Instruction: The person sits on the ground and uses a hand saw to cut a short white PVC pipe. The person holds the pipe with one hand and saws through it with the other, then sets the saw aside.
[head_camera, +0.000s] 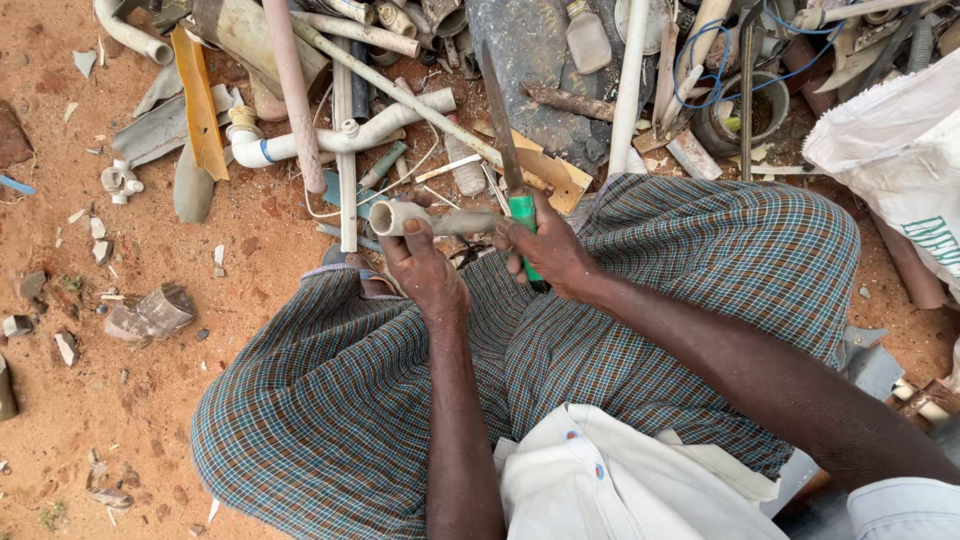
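My left hand (428, 272) grips a short, dirty pale pipe piece (420, 218), held level with its open end pointing left. My right hand (547, 250) is closed around the green handle (522, 210) of a long knife. Its dark blade (499, 115) points up and away, rising just right of the pipe piece. Both hands are held over my lap, which is covered by a checked cloth (640, 290). The two hands nearly touch at the pipe's right end.
A heap of scrap pipes (340, 135), elbows, sticks and blue wire (700, 60) lies ahead on the red soil. A white sack (900, 150) stands at the right. Broken pipe bits (150, 312) and small fittings (120, 180) lie scattered at the left.
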